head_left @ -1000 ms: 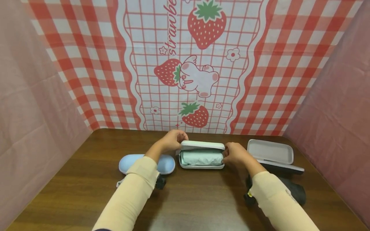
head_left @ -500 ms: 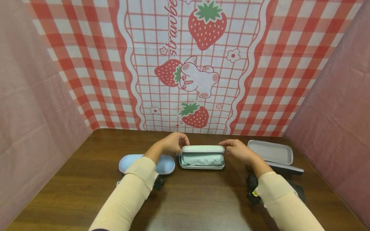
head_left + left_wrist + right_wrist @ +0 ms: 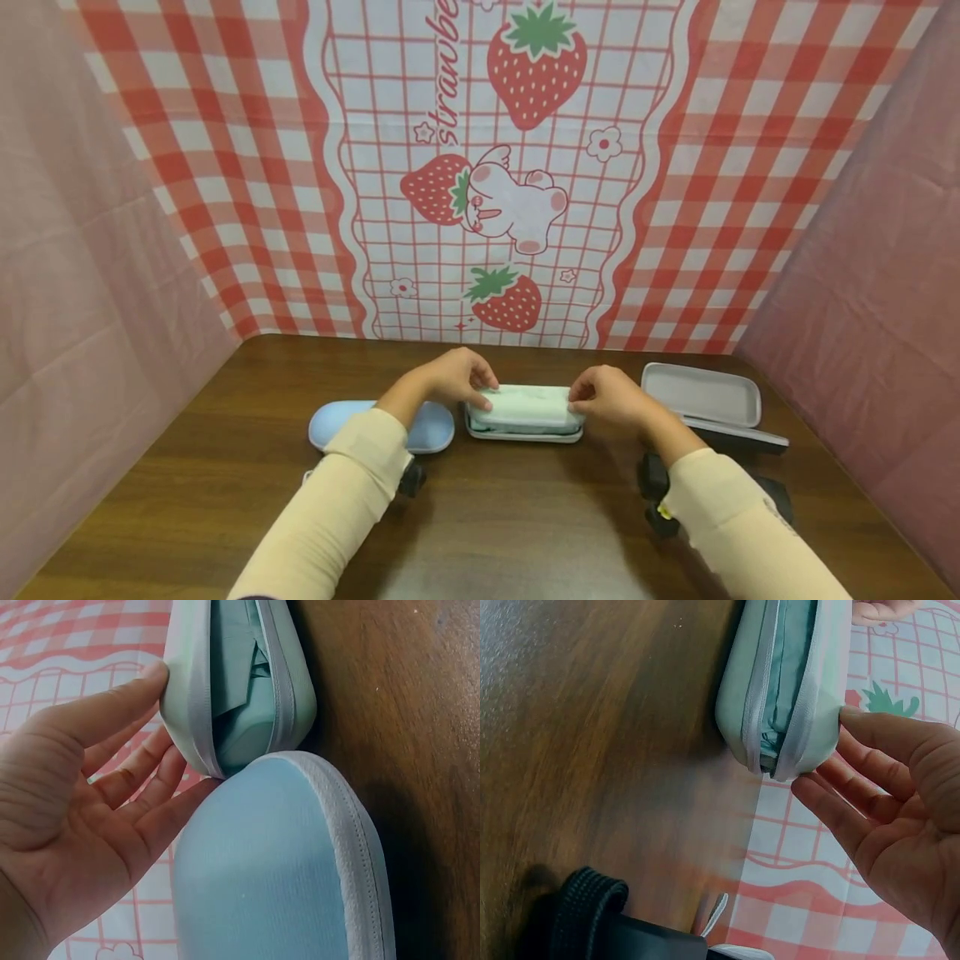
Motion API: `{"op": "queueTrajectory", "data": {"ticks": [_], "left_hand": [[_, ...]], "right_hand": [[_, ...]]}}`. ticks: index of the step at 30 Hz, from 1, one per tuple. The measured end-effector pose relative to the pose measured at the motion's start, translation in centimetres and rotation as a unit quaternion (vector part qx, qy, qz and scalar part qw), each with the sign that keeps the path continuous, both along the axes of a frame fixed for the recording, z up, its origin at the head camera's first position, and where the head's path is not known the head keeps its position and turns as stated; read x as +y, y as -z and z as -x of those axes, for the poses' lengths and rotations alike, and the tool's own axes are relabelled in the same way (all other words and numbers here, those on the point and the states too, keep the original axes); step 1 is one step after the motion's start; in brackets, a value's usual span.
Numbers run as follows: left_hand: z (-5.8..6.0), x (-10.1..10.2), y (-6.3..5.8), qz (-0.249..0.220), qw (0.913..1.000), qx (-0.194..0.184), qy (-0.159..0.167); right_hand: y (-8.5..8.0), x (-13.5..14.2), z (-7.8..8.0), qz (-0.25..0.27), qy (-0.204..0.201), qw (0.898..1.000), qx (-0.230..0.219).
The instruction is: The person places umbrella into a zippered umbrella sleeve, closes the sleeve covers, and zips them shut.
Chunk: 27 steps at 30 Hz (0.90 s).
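Mint case (image 3: pixel 527 418), lid (image 3: pixel 531 403) ajar, mid-table; left hand (image 3: pixel 459 377) and right hand (image 3: pixel 609 395) apart, gripping lid's opposite ends. Blue case (image 3: pixel 433 427) just left, partly blocked by left sleeve (image 3: pixel 330 500). Farther right, open grey case (image 3: pixel 701 395); dark item (image 3: pixel 776 498) behind right sleeve (image 3: pixel 742 521).

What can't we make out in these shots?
Head: middle of blue case, behind left sleeve.
Head: much of black object, behind right sleeve.
Head: most of green bundle, under the lid of the green case.
Left wrist: part of blue case, cut off by bottom edge.
Right wrist: most of left hand, cut off by top edge.
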<state>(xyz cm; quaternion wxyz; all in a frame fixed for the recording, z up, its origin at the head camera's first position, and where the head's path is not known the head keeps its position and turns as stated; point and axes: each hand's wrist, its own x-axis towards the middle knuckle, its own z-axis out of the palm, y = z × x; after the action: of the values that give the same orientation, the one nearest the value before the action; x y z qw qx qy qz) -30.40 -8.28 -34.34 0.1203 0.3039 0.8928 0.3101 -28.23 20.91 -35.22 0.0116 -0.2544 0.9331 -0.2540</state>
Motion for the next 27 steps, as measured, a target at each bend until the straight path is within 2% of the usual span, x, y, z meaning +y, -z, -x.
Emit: {"op": "queueTrajectory", "data": {"ticks": [9, 14, 17, 21, 24, 27], "left_hand": [[-0.4, 1.2, 0.4, 0.087, 0.9941, 0.063, -0.007], [-0.8, 1.7, 0.5, 0.114, 0.9891, 0.093, -0.011], [-0.8, 1.7, 0.7, 0.117, 0.9882, 0.098, -0.011], [-0.8, 1.7, 0.8, 0.111, 0.9888, 0.099, -0.010], [-0.8, 1.5, 0.7, 0.102, 0.9895, 0.102, 0.000], [-0.7, 1.0, 0.3, 0.090, 0.9911, 0.099, 0.001]], "right_hand": [[-0.1, -0.4, -0.5, -0.019, -0.010, 0.999, 0.026], [-0.7, -0.9, -0.3, -0.048, -0.012, 0.999, 0.023], [-0.9, -1.2, 0.3, -0.052, -0.022, 0.998, 0.012], [-0.7, -1.5, 1.1, -0.051, -0.031, 0.998, -0.029], [-0.2, -1.6, 1.3, -0.046, -0.022, 0.997, -0.057], [0.2, -1.7, 1.3, -0.039, -0.009, 0.997, -0.062]]}}
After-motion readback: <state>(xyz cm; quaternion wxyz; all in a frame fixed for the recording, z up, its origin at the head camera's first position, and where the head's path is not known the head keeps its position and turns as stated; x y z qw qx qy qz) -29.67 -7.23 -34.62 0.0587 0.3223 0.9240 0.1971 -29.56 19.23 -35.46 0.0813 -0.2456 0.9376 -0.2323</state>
